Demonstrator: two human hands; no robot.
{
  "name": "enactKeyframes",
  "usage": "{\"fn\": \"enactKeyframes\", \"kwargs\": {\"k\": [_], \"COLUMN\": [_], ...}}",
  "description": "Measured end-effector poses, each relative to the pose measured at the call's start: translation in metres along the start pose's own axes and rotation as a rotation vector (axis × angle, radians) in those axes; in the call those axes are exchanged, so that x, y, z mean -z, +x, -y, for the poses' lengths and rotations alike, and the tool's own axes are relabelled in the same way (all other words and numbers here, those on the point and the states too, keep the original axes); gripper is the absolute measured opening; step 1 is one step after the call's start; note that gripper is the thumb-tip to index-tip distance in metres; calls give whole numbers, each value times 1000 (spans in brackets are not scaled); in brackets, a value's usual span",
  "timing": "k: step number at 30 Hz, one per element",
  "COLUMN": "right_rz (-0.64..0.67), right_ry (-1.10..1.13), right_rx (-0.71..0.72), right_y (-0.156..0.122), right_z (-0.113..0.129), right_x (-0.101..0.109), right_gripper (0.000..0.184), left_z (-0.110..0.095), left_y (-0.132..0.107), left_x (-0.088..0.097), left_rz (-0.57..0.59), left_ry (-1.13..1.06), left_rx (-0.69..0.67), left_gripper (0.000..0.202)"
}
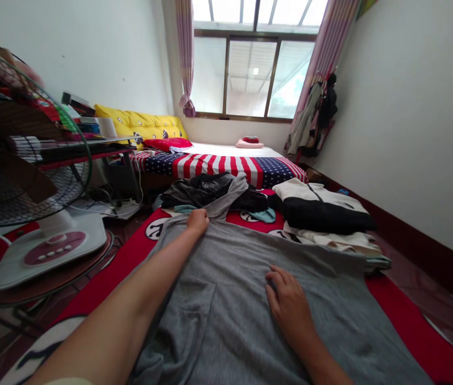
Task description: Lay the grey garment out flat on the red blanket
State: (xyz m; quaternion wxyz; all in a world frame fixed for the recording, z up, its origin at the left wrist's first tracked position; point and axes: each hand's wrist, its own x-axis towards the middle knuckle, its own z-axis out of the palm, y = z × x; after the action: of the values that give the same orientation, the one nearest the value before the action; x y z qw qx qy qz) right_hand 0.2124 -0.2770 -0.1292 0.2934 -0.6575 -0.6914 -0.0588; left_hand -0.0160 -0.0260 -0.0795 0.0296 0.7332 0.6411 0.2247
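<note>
A large grey garment lies spread flat over a red blanket in front of me. My left hand reaches far forward and pinches the grey cloth near its top edge, fingers closed on the fabric. Nearer to me, my right hand rests palm down on the middle of the garment, with its fingers spread flat on the cloth.
Dark loose clothes lie beyond the garment. A folded stack with a black and white top sits to the right. A standing fan and a cluttered desk are at the left. A flag-patterned bed lies under the window.
</note>
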Motion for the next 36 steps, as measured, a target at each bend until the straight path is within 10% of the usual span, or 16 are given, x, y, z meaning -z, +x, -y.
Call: {"fn": "enactKeyframes", "kwargs": {"k": [13, 20, 25, 29, 33, 36], "right_rz": [252, 585, 425, 389, 450, 463], "right_ry": [-132, -24, -325, -371, -264, -272], "right_rx": [-45, 244, -119, -304, 13, 106], "right_y": [10, 74, 105, 99, 75, 59], "right_z": [14, 1, -40, -9, 30, 15], "right_x": [6, -1, -18, -29, -31, -19], "right_gripper": [45, 55, 56, 58, 63, 58], "left_z": [2, 2, 15, 13, 19, 44], "left_y": [-58, -74, -64, -67, -84, -100], "left_x": [-23, -13, -7, -7, 1, 16], "left_rz": [8, 218, 250, 220, 282, 324], "left_ry": [-179, 75, 128, 166, 159, 136], "left_rx": [-316, -387, -396, -352, -383, -464], "left_gripper": [46, 59, 63, 60, 61, 61]}}
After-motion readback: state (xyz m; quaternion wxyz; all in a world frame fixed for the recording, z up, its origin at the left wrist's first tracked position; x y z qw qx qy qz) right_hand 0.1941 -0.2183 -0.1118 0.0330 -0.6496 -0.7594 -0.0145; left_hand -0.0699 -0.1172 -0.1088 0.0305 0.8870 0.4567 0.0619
